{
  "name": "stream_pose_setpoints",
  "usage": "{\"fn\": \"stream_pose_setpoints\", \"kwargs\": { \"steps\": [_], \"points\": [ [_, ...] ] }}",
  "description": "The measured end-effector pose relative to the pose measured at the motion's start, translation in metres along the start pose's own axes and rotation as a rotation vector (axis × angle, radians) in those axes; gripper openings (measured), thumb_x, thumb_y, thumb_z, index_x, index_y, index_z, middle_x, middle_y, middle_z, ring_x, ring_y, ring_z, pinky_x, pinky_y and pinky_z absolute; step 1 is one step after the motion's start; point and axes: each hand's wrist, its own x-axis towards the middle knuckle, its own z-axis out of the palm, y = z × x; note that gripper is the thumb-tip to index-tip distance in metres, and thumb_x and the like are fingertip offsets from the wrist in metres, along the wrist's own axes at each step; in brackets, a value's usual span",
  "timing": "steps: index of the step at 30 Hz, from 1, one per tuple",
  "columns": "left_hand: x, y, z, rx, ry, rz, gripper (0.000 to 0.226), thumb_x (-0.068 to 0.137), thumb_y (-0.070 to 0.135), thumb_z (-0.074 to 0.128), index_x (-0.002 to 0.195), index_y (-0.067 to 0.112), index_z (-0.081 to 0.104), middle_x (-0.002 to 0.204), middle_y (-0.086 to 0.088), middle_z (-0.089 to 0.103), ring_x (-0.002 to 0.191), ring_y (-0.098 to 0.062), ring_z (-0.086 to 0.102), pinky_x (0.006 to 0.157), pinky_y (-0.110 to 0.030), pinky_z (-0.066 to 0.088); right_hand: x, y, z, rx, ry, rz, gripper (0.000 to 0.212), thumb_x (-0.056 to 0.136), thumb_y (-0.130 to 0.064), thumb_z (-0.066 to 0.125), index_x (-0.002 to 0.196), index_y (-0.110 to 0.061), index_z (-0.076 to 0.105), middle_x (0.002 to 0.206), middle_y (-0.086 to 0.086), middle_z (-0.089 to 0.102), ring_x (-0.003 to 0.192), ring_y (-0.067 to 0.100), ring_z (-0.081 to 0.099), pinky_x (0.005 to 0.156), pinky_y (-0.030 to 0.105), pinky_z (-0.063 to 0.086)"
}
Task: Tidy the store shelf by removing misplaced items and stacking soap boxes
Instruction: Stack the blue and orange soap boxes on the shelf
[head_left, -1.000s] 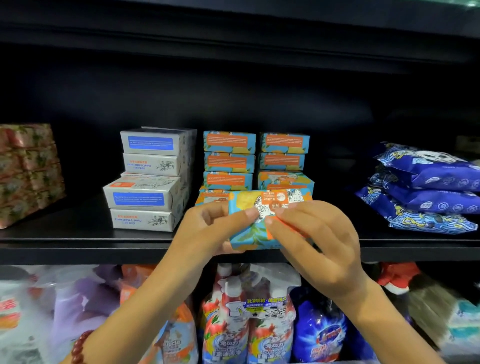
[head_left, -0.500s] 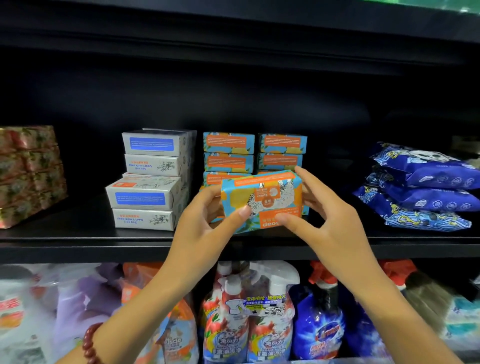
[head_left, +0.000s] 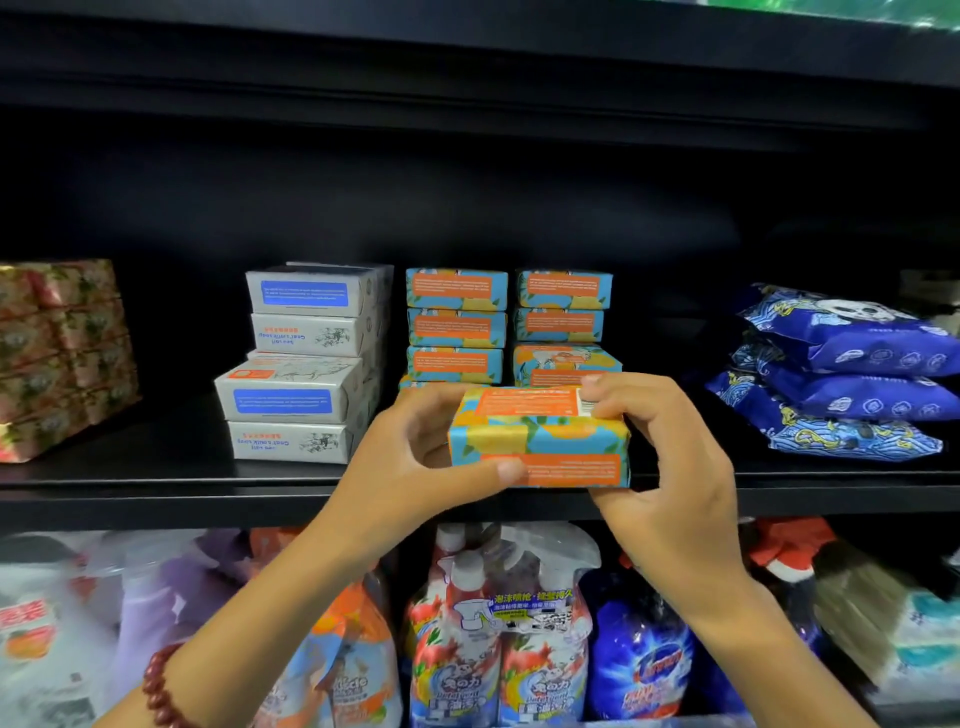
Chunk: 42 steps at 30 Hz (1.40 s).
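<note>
Both hands hold one blue-and-orange soap box (head_left: 540, 441) at the front edge of the black shelf (head_left: 156, 491). My left hand (head_left: 415, 462) grips its left end, thumb along the front face. My right hand (head_left: 670, 467) grips its right end, fingers over the top. Behind it stand two stacks of matching soap boxes (head_left: 456, 325), the right stack (head_left: 563, 306) topped lower, with one box lying askew. A stack of white soap boxes (head_left: 306, 358) with blue labels stands to the left, unevenly piled.
Red patterned packs (head_left: 57, 353) are piled at the shelf's far left. Blue printed pouches (head_left: 841, 374) lie stacked at the right. Below the shelf stand spray bottles (head_left: 498, 623) and detergent bags (head_left: 639, 660). The upper shelf overhangs the space.
The held box has been turned from its printed face to lying flat with a long side toward me, and lowered toward the shelf's front edge. Both hands kept hold of it.
</note>
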Motion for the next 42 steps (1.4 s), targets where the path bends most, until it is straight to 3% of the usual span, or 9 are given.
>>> {"fn": "stream_pose_setpoints", "kwargs": {
  "steps": [4, 8, 11, 16, 20, 25, 32, 37, 42],
  "points": [
    [0.000, -0.003, -0.003, 0.017, -0.001, 0.035, 0.064, 0.047, 0.019, 0.087, 0.104, 0.008, 0.060, 0.102, 0.001, 0.072, 0.096, -0.012, 0.068, 0.076, -0.017, 0.051, 0.000, 0.003, 0.001, -0.013, -0.053, 0.107, 0.060, 0.065, 0.012, 0.077, 0.110, -0.017, 0.049, 0.119, -0.001, 0.053, 0.115, 0.003, 0.050, 0.091, 0.011, 0.041],
    [0.000, -0.003, -0.003, 0.117, 0.054, 0.142, 0.064, 0.050, 0.024, 0.086, 0.106, 0.016, 0.058, 0.108, 0.004, 0.069, 0.104, -0.012, 0.065, 0.085, -0.024, 0.052, 0.006, 0.001, -0.004, 0.217, -0.251, 0.431, 0.080, 0.061, -0.013, 0.085, 0.124, -0.039, 0.042, 0.120, -0.018, 0.058, 0.111, -0.009, 0.053, 0.087, 0.009, 0.044],
    [0.001, -0.002, -0.005, 0.257, 0.066, 0.246, 0.063, 0.055, 0.028, 0.085, 0.111, 0.021, 0.056, 0.113, 0.008, 0.066, 0.109, -0.010, 0.062, 0.092, -0.025, 0.050, 0.008, -0.004, -0.006, 0.310, -0.383, 0.502, 0.066, 0.055, -0.034, 0.082, 0.110, -0.046, 0.048, 0.109, -0.033, 0.061, 0.103, -0.008, 0.058, 0.084, 0.010, 0.046],
    [0.002, -0.009, -0.006, 0.459, 0.095, 0.405, 0.061, 0.069, 0.034, 0.079, 0.123, 0.023, 0.052, 0.126, 0.009, 0.057, 0.121, -0.016, 0.054, 0.098, -0.040, 0.047, 0.009, -0.001, -0.006, 0.342, -0.322, 0.564, 0.071, 0.063, -0.046, 0.081, 0.124, -0.033, 0.048, 0.113, -0.021, 0.063, 0.104, 0.000, 0.061, 0.087, 0.020, 0.050],
    [0.004, -0.011, -0.007, 0.589, 0.090, 0.513, 0.056, 0.076, 0.032, 0.073, 0.126, 0.026, 0.049, 0.133, 0.006, 0.050, 0.130, -0.011, 0.045, 0.103, -0.032, 0.042, 0.008, -0.005, -0.005, 0.294, -0.247, 0.532, 0.053, 0.060, -0.033, 0.080, 0.106, -0.031, 0.054, 0.103, -0.020, 0.065, 0.095, 0.001, 0.064, 0.080, 0.020, 0.051],
    [-0.003, -0.011, -0.007, 0.398, 0.033, 0.201, 0.083, 0.057, 0.044, 0.083, 0.131, 0.033, 0.047, 0.130, 0.012, 0.053, 0.122, -0.007, 0.052, 0.096, -0.026, 0.048, -0.001, -0.007, 0.001, 0.118, -0.105, 0.327, 0.044, 0.066, -0.007, 0.083, 0.096, -0.025, 0.055, 0.095, -0.012, 0.064, 0.093, 0.004, 0.063, 0.070, 0.013, 0.049],
    [-0.001, -0.006, -0.001, 0.103, -0.012, -0.016, 0.069, 0.046, 0.034, 0.084, 0.111, 0.020, 0.062, 0.106, 0.008, 0.070, 0.098, -0.008, 0.067, 0.078, -0.019, 0.052, -0.006, 0.001, 0.012, -0.006, 0.006, 0.012, 0.032, 0.073, -0.004, 0.059, 0.100, -0.016, 0.047, 0.115, -0.005, 0.053, 0.116, 0.004, 0.050, 0.092, 0.011, 0.040],
    [0.001, -0.003, -0.004, 0.190, 0.120, 0.055, 0.067, 0.040, 0.034, 0.087, 0.102, 0.019, 0.063, 0.101, 0.007, 0.071, 0.096, -0.009, 0.068, 0.082, -0.023, 0.054, -0.008, 0.012, 0.011, -0.044, -0.051, 0.097, 0.050, 0.070, -0.006, 0.068, 0.113, -0.017, 0.047, 0.123, -0.007, 0.049, 0.121, 0.002, 0.045, 0.096, 0.011, 0.038],
    [0.018, 0.004, -0.010, 0.346, 0.356, 0.106, 0.059, 0.046, 0.026, 0.093, 0.095, 0.027, 0.060, 0.092, 0.011, 0.071, 0.085, 0.002, 0.066, 0.068, -0.010, 0.050, -0.010, 0.023, 0.009, -0.085, -0.156, 0.275, 0.040, 0.077, -0.040, 0.067, 0.112, -0.021, 0.058, 0.116, -0.014, 0.053, 0.114, 0.000, 0.049, 0.094, 0.010, 0.037]
  ]
}}
